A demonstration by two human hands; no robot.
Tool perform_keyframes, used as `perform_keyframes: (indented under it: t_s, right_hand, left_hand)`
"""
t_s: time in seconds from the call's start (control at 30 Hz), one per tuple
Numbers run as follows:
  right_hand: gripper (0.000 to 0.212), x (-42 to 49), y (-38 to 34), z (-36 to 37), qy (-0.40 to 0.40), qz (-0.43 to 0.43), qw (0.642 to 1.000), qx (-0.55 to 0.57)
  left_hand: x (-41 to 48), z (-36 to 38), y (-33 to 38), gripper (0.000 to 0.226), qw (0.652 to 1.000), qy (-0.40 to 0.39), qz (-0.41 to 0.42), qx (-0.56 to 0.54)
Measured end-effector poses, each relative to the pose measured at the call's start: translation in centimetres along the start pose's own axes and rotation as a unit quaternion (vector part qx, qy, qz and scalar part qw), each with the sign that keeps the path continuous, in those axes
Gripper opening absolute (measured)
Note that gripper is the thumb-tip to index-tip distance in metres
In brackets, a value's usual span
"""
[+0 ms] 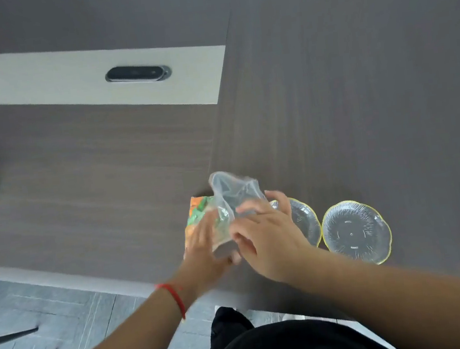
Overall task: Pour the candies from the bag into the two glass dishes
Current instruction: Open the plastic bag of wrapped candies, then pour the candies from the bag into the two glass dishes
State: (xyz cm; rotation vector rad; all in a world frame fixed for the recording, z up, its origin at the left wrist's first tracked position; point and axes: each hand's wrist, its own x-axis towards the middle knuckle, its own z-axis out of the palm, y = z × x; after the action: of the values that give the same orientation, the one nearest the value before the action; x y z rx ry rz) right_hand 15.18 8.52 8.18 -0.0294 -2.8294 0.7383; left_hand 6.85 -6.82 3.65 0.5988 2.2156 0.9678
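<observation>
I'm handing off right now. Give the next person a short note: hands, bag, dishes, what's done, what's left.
Left hand and right hand: both on the candy bag at the table's near edge; exact grip blurred.
Bag: mouth up, beside the dishes.
Left dish, right dish: side by side, right of the bag, both look empty.
Done: no pouring yet.
Left: pour candies into both dishes.
</observation>
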Motion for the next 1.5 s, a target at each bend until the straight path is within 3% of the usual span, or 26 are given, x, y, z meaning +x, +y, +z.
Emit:
perform_keyframes:
  t_s: [0.03, 0.1, 0.17, 0.23, 0.27, 0.33, 0.47, 0.6, 0.77, 0.9, 1.0, 1.13, 1.27, 1.4, 1.5]
  right_hand:
    - [0.012, 0.0, -0.7, -0.7, -0.018, 0.003, 0.999, 0.035]
    - [0.012, 0.1, -2.4, -1.8, -0.079, 0.027, 0.988, 0.131]
    - [0.013, 0.4, -3.5, -2.3, -0.124, 0.078, 0.967, 0.207]
    - [0.014, 0.4, -3.7, -2.5, -0.118, 0.080, 0.968, 0.207]
    - [0.015, 0.4, -3.4, -2.5, -0.112, 0.083, 0.970, 0.197]
    - [0.016, 0.0, -2.0, -2.9, -0.085, 0.124, 0.969, 0.195]
    - [0.018, -1.0, 1.2, -4.6, -0.021, 0.210, 0.957, 0.198]
    - [0.028, -1.6, 3.2, -6.3, 0.015, 0.281, 0.921, 0.269]
    - [0.021, -2.3, 5.2, -7.8, 0.042, 0.364, 0.869, 0.331]
    - [0.015, -3.7, 6.9, -7.7, 0.033, 0.419, 0.819, 0.390]
    - [0.013, -4.9, 7.6, -7.5, 0.037, 0.441, 0.802, 0.401]
    - [0.013, -5.8, 7.9, -7.3, 0.038, 0.449, 0.796, 0.405]
    - [0.013, -6.0, 8.0, -7.3, 0.037, 0.444, 0.799, 0.405]
    - [0.012, -6.1, 8.2, -7.0, 0.050, 0.450, 0.794, 0.407]
    - [0.013, -6.2, 8.4, -6.6, 0.063, 0.463, 0.784, 0.408]
  left_hand:
    - [-0.2, 1.3, -1.3, 0.101, 0.995, 0.009, -0.056, 0.084]
    - [-0.6, 3.5, -3.3, 0.103, 0.971, 0.059, -0.173, 0.155]
    - [-0.7, 4.5, -4.0, 0.089, 0.960, 0.112, -0.240, 0.092]
    - [-0.3, 4.7, -4.5, 0.051, 0.958, 0.118, -0.261, 0.007]
    - [0.0, 4.5, -4.6, 0.031, 0.961, 0.108, -0.255, -0.006]
    - [0.0, 3.9, -5.3, 0.019, 0.967, 0.103, -0.232, 0.005]
    - [-0.8, 1.6, -4.7, 0.032, 0.969, 0.162, -0.186, -0.030]
    - [-1.1, -1.8, -2.7, 0.021, 0.962, 0.217, -0.163, -0.001]
    - [-2.0, -4.9, 0.4, 0.015, 0.962, 0.255, -0.093, 0.017]
    - [-2.0, -5.2, 1.7, 0.023, 0.980, 0.163, -0.008, 0.114]
    - [-1.3, -5.6, 1.5, 0.031, 0.987, 0.107, -0.058, 0.109]
    - [-0.7, -5.9, 1.9, 0.023, 0.986, 0.075, -0.074, 0.129]
    - [-1.3, -6.8, 3.3, 0.022, 0.976, 0.129, -0.034, 0.171]
    - [-2.6, -6.7, 4.2, 0.016, 0.967, 0.203, 0.044, 0.150]
    - [-2.9, -6.5, 5.0, 0.015, 0.965, 0.225, 0.047, 0.127]
